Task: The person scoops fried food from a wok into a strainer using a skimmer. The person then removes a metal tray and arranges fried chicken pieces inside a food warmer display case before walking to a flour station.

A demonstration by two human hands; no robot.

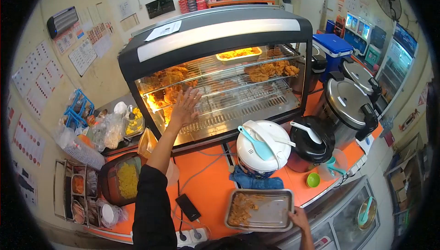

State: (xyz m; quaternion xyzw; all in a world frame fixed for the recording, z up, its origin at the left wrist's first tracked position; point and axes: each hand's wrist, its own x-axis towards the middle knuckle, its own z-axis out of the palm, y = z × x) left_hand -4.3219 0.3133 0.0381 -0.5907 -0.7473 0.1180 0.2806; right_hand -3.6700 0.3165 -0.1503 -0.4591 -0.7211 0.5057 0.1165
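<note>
My left hand (185, 108) reaches forward with its fingers spread, against or just in front of the glass of a lit food warmer (215, 34); whether it touches cannot be told. Fried chicken (270, 70) lies on the wire shelves, with more behind my left hand. A pan of yellow-orange food (239, 54) stands on the top shelf. My right hand (300, 219) grips the right rim of a metal tray (270, 222) near the counter's front edge. Brown crumbs and scraps (243, 206) cover the tray's left part.
A white rice cooker (261, 147), a black cooker (313, 140) and large steel pots (347, 101) stand to the right. A blue cloth (256, 180) lies behind the tray. A phone (188, 207) with cables lies on the orange counter (201, 167). Stacked cups (82, 151) stand left.
</note>
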